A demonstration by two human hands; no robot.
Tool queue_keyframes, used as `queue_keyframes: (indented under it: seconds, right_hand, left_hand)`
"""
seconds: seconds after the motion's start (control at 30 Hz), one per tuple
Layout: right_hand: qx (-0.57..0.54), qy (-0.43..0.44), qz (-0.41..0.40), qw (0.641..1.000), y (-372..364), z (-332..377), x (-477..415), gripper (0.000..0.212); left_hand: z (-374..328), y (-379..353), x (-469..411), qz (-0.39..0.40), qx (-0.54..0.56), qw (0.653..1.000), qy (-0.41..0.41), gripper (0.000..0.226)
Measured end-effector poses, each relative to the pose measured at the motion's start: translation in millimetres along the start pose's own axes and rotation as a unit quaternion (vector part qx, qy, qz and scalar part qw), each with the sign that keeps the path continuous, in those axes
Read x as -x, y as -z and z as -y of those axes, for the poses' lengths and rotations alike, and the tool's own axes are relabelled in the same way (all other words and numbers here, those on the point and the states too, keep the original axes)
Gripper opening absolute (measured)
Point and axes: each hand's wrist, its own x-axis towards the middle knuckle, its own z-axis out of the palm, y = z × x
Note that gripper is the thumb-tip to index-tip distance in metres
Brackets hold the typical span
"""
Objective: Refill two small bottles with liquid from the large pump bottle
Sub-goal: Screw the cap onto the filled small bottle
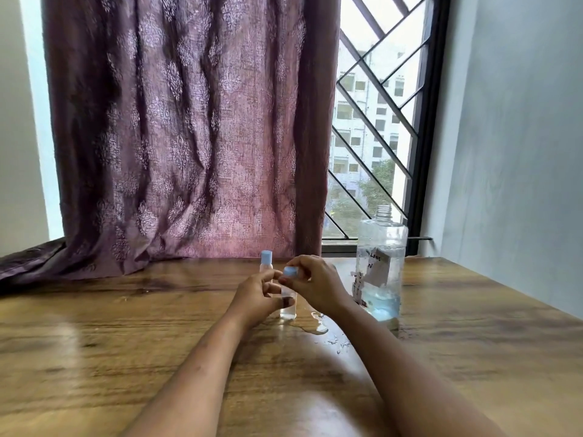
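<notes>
A small clear bottle (288, 307) stands upright on the wooden table (126, 326), and my left hand (260, 296) grips its body. On top of that bottle sits a light blue cap (289, 272), pinched between the thumb and fingers of my right hand (315, 283). Just behind my left hand stands a second small bottle (266, 260) with its blue cap on. The large clear bottle (380, 266) stands to the right with an open neck and no pump, a little bluish liquid at its bottom and a paper label on its side.
A puddle of spilled liquid (318, 326) and some droplets lie on the table between the small bottle and the large one. A purple curtain (189, 137) hangs behind the table. A barred window (375, 127) is at the back right, beside a grey wall (511, 152).
</notes>
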Motion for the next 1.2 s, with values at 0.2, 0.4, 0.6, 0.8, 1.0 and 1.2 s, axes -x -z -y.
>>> queue_keyframes:
  seconds: [0.2,0.4,0.6,0.8,1.0,1.2]
  right_hand:
    - [-0.208,-0.112,0.060,0.970,-8,2,1,0.053]
    - [-0.355,-0.145,0.012,0.924,4,6,-4,0.045]
    - [-0.241,-0.129,-0.115,0.955,13,-3,-7,0.029]
    - [-0.299,-0.104,0.122,0.941,-8,7,-1,0.033]
    - [-0.208,-0.122,0.002,0.970,14,7,-3,0.037]
    - [-0.220,-0.105,-0.081,0.966,22,6,-6,0.008]
  left_hand:
    - [0,1,-1,0.001,-0.005,1.000,-0.007,0.042]
    - [2,1,-2,-0.008,-0.019,1.000,-0.005,0.037]
    - [0,1,-1,-0.002,-0.010,1.000,0.001,0.035]
    - [-2,2,0,-0.001,-0.004,1.000,0.000,0.035]
    - [1,0,-2,-0.004,-0.008,1.000,-0.002,0.035]
    - [5,2,-5,0.004,-0.010,1.000,0.004,0.036]
